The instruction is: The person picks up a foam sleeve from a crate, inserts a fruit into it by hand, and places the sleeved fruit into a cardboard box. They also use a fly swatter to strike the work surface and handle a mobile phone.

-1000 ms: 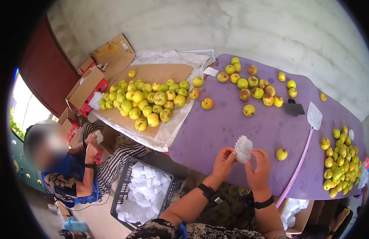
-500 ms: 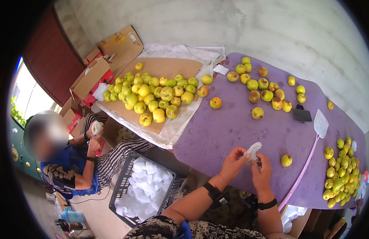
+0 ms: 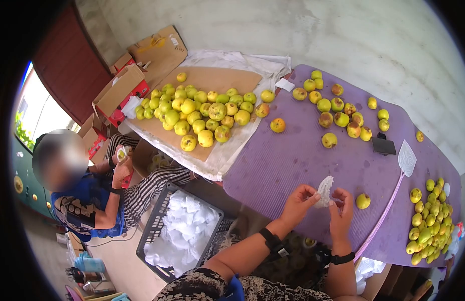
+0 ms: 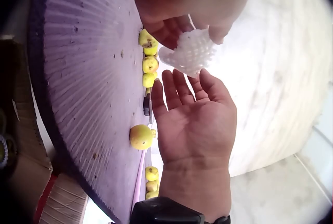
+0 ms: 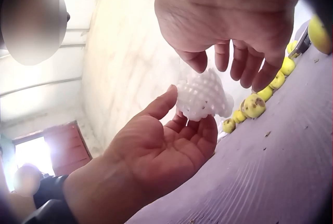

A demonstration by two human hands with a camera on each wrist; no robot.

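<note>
Over the purple mat (image 3: 292,160) strewn with yellow fruit, the left hand (image 3: 298,200) and right hand (image 3: 341,210) both pinch a white foam net (image 3: 325,190) between them, and should pull gently, I think, so it opens without tearing.

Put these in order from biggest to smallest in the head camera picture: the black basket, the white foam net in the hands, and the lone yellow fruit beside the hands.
1. black basket, by far the biggest.
2. white foam net.
3. lone yellow fruit, only slightly smaller than the net.
</note>
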